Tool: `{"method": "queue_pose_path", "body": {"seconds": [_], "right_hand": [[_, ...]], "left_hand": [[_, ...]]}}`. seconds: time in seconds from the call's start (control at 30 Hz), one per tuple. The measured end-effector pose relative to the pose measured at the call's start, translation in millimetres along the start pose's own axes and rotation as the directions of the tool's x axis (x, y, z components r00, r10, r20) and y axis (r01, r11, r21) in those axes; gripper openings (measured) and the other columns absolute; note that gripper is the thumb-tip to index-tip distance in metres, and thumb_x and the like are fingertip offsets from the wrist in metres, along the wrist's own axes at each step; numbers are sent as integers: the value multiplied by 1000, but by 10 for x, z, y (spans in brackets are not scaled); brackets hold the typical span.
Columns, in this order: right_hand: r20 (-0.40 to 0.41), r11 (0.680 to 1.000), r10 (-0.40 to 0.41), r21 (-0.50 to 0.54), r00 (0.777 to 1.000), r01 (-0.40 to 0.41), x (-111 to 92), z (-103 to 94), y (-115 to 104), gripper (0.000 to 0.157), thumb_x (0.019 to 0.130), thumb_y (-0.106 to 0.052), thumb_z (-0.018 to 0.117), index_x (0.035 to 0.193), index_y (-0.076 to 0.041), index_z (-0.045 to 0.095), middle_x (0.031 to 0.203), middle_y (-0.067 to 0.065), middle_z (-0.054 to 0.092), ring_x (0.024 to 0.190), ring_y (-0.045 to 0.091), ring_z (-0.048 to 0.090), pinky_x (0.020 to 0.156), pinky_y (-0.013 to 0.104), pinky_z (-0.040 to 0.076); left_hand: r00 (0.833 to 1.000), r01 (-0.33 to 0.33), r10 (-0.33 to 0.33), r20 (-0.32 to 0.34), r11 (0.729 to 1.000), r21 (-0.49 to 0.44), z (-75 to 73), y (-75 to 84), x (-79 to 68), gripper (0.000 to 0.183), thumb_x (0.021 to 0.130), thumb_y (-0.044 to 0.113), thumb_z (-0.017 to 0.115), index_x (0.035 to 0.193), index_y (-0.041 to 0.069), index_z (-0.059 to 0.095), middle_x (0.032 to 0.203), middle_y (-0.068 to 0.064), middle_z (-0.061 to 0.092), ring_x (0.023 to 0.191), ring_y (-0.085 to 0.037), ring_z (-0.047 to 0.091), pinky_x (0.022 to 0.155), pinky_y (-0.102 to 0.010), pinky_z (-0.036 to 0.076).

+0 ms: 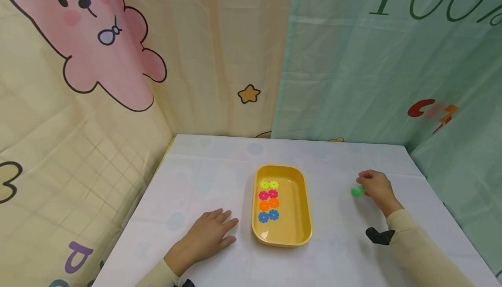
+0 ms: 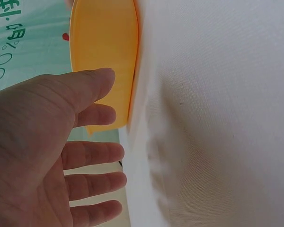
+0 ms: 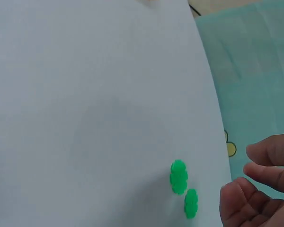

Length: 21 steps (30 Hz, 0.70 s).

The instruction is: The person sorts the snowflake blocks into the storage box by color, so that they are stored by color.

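Note:
My left hand [image 1: 205,238] hovers with spread fingers left of a yellow tray [image 1: 292,230]. In the left wrist view its fingers [image 2: 95,185] hold nothing, and a shadow falls on the table. Two green flower-shaped pieces [image 1: 355,192] lie on the table right of the tray. Over them is my right hand [image 1: 378,189], its fingers loosely bent. The right wrist view shows both green flower pieces [image 3: 179,177] apart from the right hand [image 3: 262,189], with nothing visible between thumb and fingers.
Inside the tray, along its left side, lie pairs of flower pieces: yellow-green [image 1: 265,184], pink [image 1: 263,195], orange [image 1: 264,206] and blue [image 1: 263,217]. The white table [image 1: 219,160] meets printed curtains [image 1: 219,60] at the back and sides.

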State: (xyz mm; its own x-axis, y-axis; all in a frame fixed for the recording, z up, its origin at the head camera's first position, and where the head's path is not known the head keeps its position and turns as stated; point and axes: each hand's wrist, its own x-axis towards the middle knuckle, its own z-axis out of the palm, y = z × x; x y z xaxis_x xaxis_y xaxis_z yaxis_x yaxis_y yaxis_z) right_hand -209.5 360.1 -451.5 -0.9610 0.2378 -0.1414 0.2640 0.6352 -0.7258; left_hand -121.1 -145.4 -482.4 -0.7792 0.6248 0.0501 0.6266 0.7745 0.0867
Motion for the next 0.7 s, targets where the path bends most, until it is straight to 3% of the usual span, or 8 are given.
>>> {"method": "queue_pose_path", "body": {"seconds": [0.1,0.2,0.33,0.43,0.7], "right_hand": [[-6,999,20,-45,1000,-20,33,-46,104,50,102,-20,53,139,13,48,135,36,52,107,39,59,75,34,57],[14,996,44,-72,999,-42,81,-75,152,60,102,-21,51,147,15,35,143,42,42,120,50,53,90,49,55],[79,993,56,-105,995,-48,158,-92,170,70,101,-23,49,152,15,21,149,46,27,136,58,36,109,64,37],[134,987,43,-158,990,-21,212,-84,204,71,101,-23,49,152,16,19,150,47,24,139,60,29,113,67,30],[227,957,-11,-280,974,76,247,14,314,70,100,-27,55,146,19,30,148,45,30,137,63,28,111,69,31]], "left_hand": [[1000,4,-4,8,1000,0,-9,-2,-3,46,97,45,66,134,18,66,137,-11,65,127,-36,59,100,-54,50],[1000,10,-10,20,1000,2,-15,-4,-2,47,97,46,66,134,18,66,138,-11,65,128,-36,59,100,-54,50],[999,18,-18,27,1000,0,-15,-8,2,47,97,47,65,135,19,66,138,-11,65,128,-36,59,100,-55,50],[999,20,-20,24,1000,-4,-14,-10,1,47,97,46,66,135,19,66,138,-11,65,128,-36,59,100,-55,50],[998,33,-33,48,999,4,-26,-8,-6,47,96,46,66,134,19,66,137,-11,65,126,-36,60,99,-55,50]]}}
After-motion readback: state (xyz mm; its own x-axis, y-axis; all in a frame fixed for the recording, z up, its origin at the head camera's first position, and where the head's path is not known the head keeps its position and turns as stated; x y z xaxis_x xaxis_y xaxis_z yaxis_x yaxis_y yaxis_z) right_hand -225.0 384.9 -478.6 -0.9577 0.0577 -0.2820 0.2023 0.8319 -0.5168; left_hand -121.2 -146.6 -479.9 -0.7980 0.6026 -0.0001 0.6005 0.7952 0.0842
